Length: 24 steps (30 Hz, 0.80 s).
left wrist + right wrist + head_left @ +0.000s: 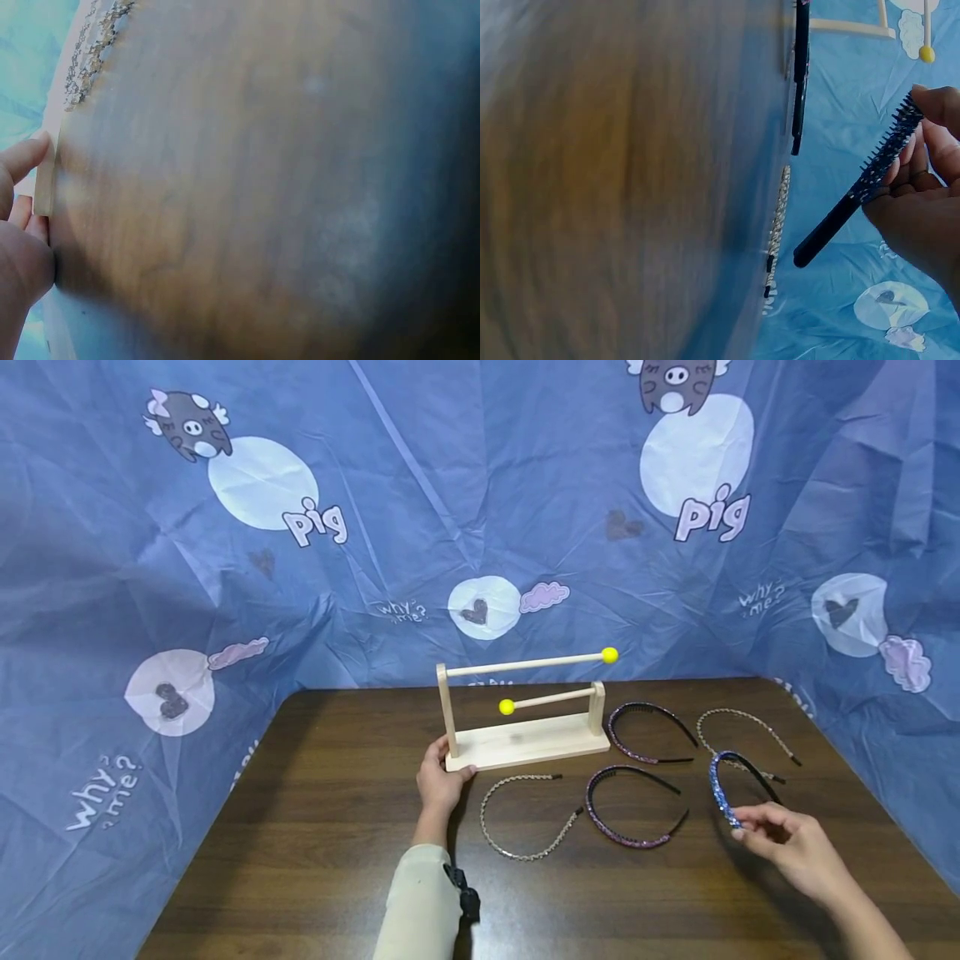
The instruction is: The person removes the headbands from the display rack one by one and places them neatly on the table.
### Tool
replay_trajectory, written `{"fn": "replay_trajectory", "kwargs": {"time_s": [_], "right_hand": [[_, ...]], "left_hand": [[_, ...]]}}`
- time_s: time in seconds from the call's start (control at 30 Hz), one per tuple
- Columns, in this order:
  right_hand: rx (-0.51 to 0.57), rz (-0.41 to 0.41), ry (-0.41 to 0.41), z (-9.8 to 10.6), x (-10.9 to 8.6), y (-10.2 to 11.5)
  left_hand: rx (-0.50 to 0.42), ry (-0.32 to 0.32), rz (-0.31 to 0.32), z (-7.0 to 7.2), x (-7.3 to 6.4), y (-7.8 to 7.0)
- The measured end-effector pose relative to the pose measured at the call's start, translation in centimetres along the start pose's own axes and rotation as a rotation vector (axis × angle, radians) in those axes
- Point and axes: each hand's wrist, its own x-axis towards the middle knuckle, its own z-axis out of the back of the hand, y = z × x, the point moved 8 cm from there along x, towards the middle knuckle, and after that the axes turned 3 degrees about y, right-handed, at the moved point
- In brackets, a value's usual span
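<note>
At the left end of a pale wooden stand (532, 742), my left hand (441, 781) grips the base, thumb in front and fingers round the end. The left wrist view shows the thumb and fingers on either side of the base's edge (45, 184). Two horizontal rods with yellow ball tips rise above the base, one high and one low. My right hand (798, 852) pinches a glittery blue headband (718, 789) by one side, held above the table. In the right wrist view, the headband's toothed inner side and black end (825, 232) show.
Between the hands lie a beige braided headband (525, 857) and a purple glittery headband (633, 842). Another purple headband (617, 743) lies right beside the stand, and a beige one (738, 712) lies behind the blue one. A blue patterned cloth (390, 527) hangs behind the brown table (315, 860).
</note>
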Motion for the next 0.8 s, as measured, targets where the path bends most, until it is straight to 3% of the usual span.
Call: {"fn": "replay_trajectory", "kwargs": {"time_s": [0.13,0.4,0.67,0.8], "right_hand": [[-0.043,-0.006,0.021,0.1,-0.1,-0.4],[-0.062,-0.050,0.166,-0.6,0.0,-1.6],[0.000,-0.219,0.273,-0.9,0.4,-4.4],[0.031,-0.235,0.336,-1.2,0.5,-5.1]], "left_hand": [[-0.002,-0.004,0.003,0.0,0.1,0.1],[-0.001,-0.003,0.002,0.0,0.0,0.2],[0.006,0.002,0.004,0.0,0.1,0.3],[0.003,0.004,0.005,0.0,0.0,0.1]]}}
